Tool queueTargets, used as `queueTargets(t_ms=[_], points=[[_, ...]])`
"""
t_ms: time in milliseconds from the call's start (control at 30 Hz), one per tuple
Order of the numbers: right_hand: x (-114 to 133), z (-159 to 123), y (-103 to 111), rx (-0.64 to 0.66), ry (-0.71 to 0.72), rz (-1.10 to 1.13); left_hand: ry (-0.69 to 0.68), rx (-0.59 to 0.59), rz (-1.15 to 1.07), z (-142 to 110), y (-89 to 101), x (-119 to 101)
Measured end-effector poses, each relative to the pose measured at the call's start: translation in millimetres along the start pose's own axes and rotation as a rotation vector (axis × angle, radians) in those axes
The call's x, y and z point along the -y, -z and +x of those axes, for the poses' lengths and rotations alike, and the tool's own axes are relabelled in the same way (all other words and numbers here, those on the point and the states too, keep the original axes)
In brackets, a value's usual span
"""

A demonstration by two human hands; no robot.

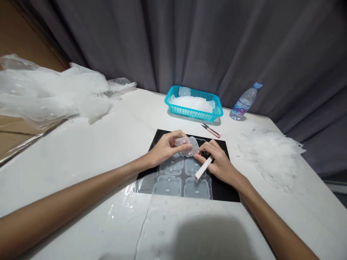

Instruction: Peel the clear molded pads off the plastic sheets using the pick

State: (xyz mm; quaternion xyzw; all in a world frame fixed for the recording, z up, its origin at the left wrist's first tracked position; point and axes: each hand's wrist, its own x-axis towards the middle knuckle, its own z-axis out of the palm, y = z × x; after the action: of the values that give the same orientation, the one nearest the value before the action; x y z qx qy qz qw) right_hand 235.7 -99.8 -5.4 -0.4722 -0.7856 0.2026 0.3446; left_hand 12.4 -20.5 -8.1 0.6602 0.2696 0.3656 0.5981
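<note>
Above the black mat (225,187), my left hand (168,146) pinches a small translucent plastic piece (187,144) with rounded corners. My right hand (218,160) is closed round a slim white stick-shaped tool (204,168), whose reddish end points down toward me. The fingertips of that hand meet the right edge of the plastic piece; whether the tool's other end touches it is hidden. Under both hands lies a clear plastic sheet (183,184) with several moulded rounded-square shapes.
A blue basket (193,114) full of translucent pieces stands at the back. Pink-handled thread snips (211,130) lie before it. A water bottle (245,103) is behind right. Loose plastic pieces (271,159) are heaped right; a large plastic bag (59,90) lies left. A curtain (189,43) hangs behind.
</note>
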Motion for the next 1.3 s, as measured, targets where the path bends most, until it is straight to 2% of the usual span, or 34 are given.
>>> queueTargets(t_ms=[167,433,667,833,1200,1300], points=[[5,1,3,-0.105,0.005,0.007,0.038,0.06,-0.044,0,1.7,4],[8,1,2,-0.157,0.013,0.018,0.046,0.114,0.054,-1,0.9,-3],[6,-2,0,-0.113,-0.042,0.141,0.048,0.127,0.049,0,3.0,-3],[8,-3,0,-0.044,0.022,0.109,0.026,0.133,0.057,1,5.8,-1],[10,-2,3,-0.076,0.108,0.049,0.02,0.178,0.137,-1,4.0,-2],[12,-2,3,-0.088,0.078,0.088,0.029,0.202,0.15,-1,3.7,-2]])
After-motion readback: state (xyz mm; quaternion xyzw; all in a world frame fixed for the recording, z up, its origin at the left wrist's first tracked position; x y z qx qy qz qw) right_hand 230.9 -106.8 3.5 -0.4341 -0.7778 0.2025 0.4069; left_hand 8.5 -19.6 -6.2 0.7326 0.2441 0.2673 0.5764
